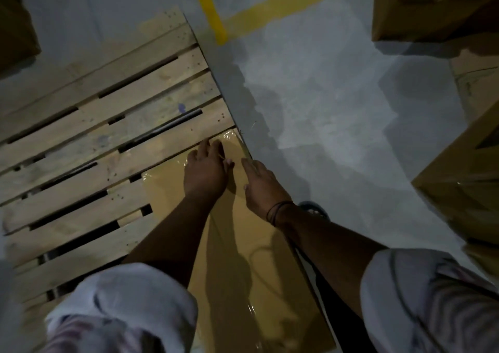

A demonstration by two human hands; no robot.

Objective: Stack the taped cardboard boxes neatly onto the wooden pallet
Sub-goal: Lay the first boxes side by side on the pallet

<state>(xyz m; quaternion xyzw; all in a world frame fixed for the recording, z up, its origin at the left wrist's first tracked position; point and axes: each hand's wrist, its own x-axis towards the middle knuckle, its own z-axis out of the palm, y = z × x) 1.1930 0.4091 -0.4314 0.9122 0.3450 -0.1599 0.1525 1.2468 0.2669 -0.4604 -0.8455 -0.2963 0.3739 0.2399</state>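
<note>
One dark box (pixel 16 23) occupies the upper left corner, dim and cut off by the frame edge.

The pallet (pixel 113 115) lies flat on the floor (pixel 324 96), its pale slats running diagonally from lower left to upper right, with dark gaps between them.

The box (pixel 237 266) lies flat on the near right corner of the pallet. Its long side runs away from the person, and its right edge sits close along the pallet's right edge. Clear tape glints at its far end and again near the person.

The left hand (pixel 206 169) rests palm down on the box top at the far end. Its fingers are straight and close together, with the tips reaching the far edge (no curl around the edge is visible).

The right hand (pixel 263 188) lies just beside it, also palm down on the box top. Its fingers are extended toward the right edge and grip nothing. A dark wristband (pixel 278 212) circles this wrist.

Both forearms emerge from pale sleeves (pixel 432 298).

Yellow lines (pixel 208 10) mark the floor beyond the pallet.

More boxes (pixel 464 185) stand at the right edge, well apart from the pallet.
</note>
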